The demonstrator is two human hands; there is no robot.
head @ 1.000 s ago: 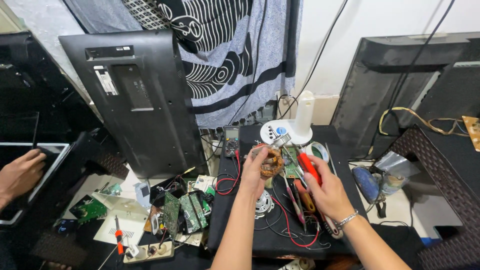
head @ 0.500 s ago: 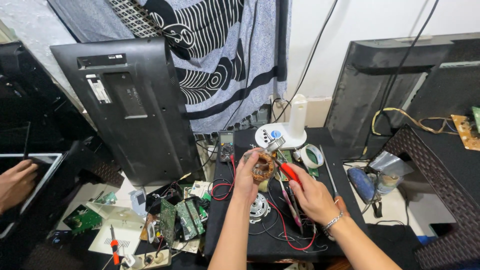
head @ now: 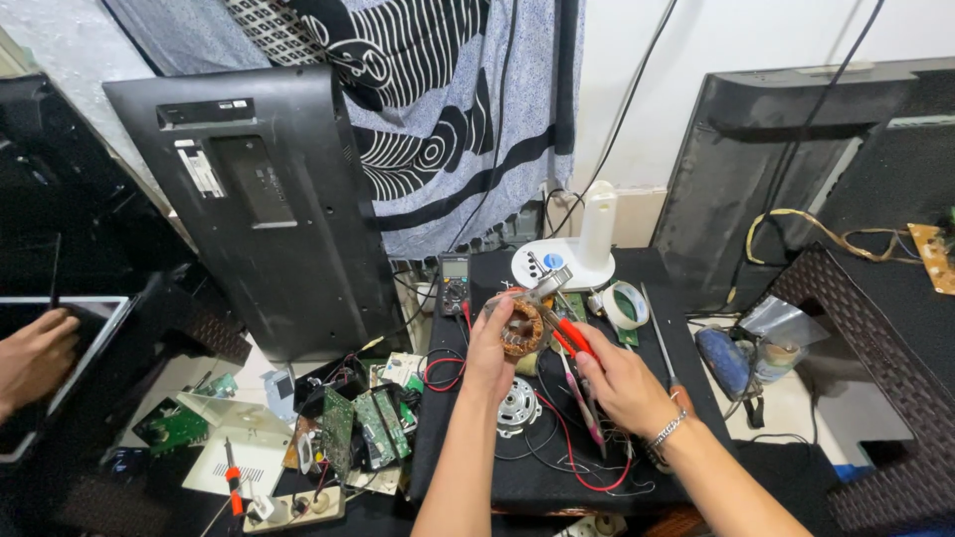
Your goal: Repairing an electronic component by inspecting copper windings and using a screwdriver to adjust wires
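Copper coil: a round motor winding (head: 520,328), copper wire wound on a ring, held up above the dark table (head: 686,438), near its middle.
Left hand (head: 490,350): closed around the left side of the winding, fingers wrapped on its rim.
Right hand (head: 622,383): gripping red-handled pliers (head: 569,336); metal tip at the top edge of the winding, whether touching cannot be told. Bracelet on the wrist.
Under the hands: silver motor cover (head: 517,406) lying flat on the table, red wire (head: 587,467) looping around it.
Behind: dark multimeter (head: 455,281), white round fan base (head: 569,261) with upright post, roll of tape (head: 627,303) just beside it.
Right: long screwdriver (head: 659,333) on the table; blue object (head: 723,360) off the table edge.
Left, on the floor: green circuit boards (head: 363,423), small red screwdriver (head: 233,479).
Leaning upright: black television back panel (head: 264,199) on the left.
Far left: another person's hand (head: 35,356) resting on a flat panel.
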